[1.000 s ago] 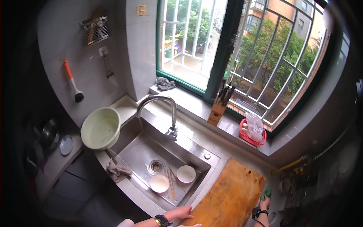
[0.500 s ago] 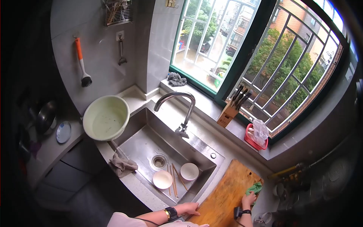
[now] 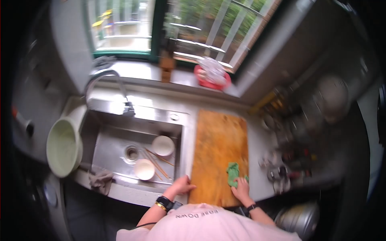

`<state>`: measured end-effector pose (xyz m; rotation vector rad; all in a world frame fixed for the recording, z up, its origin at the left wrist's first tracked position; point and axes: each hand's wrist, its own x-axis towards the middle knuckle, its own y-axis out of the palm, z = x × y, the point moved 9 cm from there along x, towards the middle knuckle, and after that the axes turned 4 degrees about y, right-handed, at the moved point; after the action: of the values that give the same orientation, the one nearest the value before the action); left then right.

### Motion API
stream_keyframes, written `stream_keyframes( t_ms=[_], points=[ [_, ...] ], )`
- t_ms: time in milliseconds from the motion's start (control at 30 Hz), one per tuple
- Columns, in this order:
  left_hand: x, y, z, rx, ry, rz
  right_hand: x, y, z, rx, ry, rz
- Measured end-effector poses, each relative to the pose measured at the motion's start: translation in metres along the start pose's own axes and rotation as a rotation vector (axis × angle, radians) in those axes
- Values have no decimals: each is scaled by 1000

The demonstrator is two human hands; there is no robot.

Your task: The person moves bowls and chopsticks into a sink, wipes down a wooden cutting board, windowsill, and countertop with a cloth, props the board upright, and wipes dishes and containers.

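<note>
A wooden cutting board [image 3: 219, 148] lies on the counter to the right of the sink. My right hand [image 3: 241, 189] presses a green cloth [image 3: 233, 173] onto the lower right part of the board, with its fingers on the cloth. At the board's lower left edge rests my left hand [image 3: 183, 185], touching the edge with fingers apart and no object in it. Two white bowls [image 3: 163, 145] [image 3: 144, 169] and several chopsticks [image 3: 157, 164] lie in the steel sink [image 3: 116, 140].
A pale green basin [image 3: 64, 147] stands left of the sink, near a grey-brown rag [image 3: 100, 181]. The faucet [image 3: 120, 90] arches behind the sink. On the sill are a knife block [image 3: 166, 68] and a red basket [image 3: 211, 82]. Blurred jars and a stove area lie right.
The view has swung right and down, with blur. My right hand and the green cloth have moved from the board's far right edge toward its near part. My left hand stays at the left edge.
</note>
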<state>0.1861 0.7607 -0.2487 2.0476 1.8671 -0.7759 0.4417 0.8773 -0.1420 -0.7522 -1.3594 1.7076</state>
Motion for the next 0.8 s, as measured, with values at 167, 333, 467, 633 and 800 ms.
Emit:
stream_keyframes(
  t_ms=[167,333,467,633,800],
  points=[
    [-2,1,-4,1,-14,0,-52,-17,-77,92,393,56],
    [-8,2,-8,5,-43,-23,-87,-29,-126,194,673,8],
    [-14,4,-8,-12,-98,-57,-98,-49,-163,147,705,-272],
    [-23,5,-8,94,-165,-79,-99,-32,-188,72,699,-157],
    [-30,10,3,44,-178,-70,-94,-18,-180,71,604,-93]
  ],
)
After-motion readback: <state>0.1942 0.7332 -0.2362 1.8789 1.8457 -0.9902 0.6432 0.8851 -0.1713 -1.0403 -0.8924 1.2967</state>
